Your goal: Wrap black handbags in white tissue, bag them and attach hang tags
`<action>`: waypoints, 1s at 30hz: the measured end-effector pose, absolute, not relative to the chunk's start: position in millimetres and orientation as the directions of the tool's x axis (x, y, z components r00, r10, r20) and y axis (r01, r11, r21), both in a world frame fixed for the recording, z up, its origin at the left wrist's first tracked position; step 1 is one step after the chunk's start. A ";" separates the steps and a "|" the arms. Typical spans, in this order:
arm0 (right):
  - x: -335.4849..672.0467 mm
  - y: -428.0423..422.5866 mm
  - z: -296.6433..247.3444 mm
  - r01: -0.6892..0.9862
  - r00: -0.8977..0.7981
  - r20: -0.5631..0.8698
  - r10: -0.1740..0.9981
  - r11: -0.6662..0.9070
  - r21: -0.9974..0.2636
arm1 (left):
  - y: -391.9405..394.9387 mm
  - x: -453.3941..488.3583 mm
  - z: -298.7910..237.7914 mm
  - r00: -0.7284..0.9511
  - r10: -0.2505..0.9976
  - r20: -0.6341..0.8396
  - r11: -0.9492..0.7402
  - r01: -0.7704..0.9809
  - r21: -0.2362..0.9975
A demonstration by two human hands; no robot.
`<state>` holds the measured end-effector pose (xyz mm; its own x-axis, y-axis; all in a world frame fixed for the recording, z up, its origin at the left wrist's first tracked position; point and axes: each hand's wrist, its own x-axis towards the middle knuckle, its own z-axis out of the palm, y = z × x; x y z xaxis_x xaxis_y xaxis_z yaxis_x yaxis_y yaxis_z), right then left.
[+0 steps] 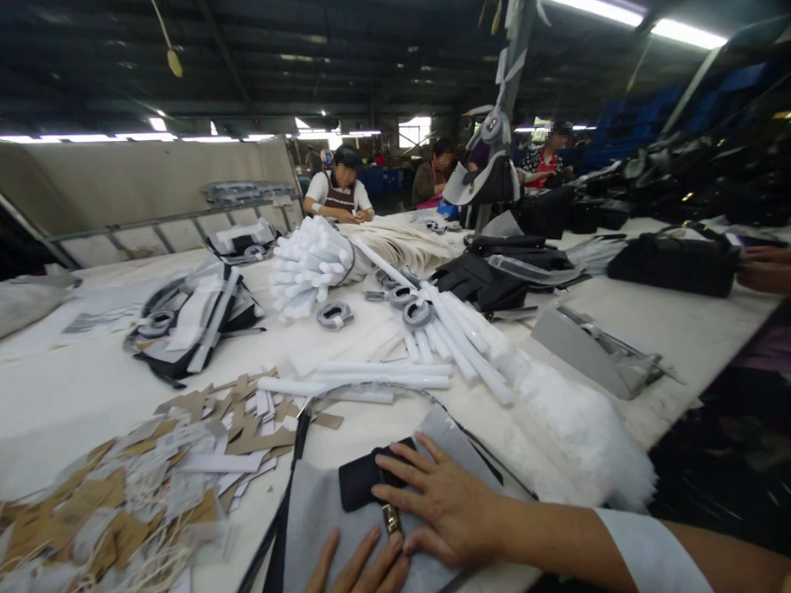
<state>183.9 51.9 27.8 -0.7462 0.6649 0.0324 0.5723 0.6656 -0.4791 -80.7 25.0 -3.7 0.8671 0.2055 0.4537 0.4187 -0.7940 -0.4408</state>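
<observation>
Right hand (451, 506): fingers spread wide, flat, palm-down. Fingertips lie across the black flap (360, 484) and the grey sheet (312, 516) around it; thumb bent in, near the low end of the gold clasp (391, 519). Left hand (367, 583): partly cut off by the near edge, fingers stretched out and slightly apart, lying on the grey sheet; index fingertip right at the clasp's near end. Can't tell if left index or right thumb grips the clasp or only touches it. No fist on either hand.

Flap and clasp sit on the grey sheet, near side of the counter (41, 369), center. Dark strap (297, 447) loops round the sheet's left and far sides. White band (651, 551) on right forearm.

Left of the work: heap of brown and white tags (110, 505) with strings. Just beyond: loose white rods (461, 329), grey coils (335, 314). Right: fluffy white material (569, 429), then a grey block (582, 350) with metal parts. Far right: black bag (673, 265), another person's hand (774, 270) beside it.
</observation>
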 end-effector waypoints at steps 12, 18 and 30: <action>180.7 54.8 22.4 0.599 -0.673 0.161 0.722 0.660 -0.454 | 18.2 -79.8 -36.8 0.852 0.245 0.462 -0.754 0.467 -0.462; 211.3 80.7 39.2 0.666 -0.429 0.368 0.825 0.564 -0.488 | -1.4 -74.2 -30.7 0.769 0.446 0.458 -0.761 0.595 -0.258; 324.6 152.6 25.7 0.937 0.175 0.168 0.970 -0.112 -0.331 | -12.9 -65.9 -2.8 0.782 0.564 0.266 -0.766 0.616 -0.186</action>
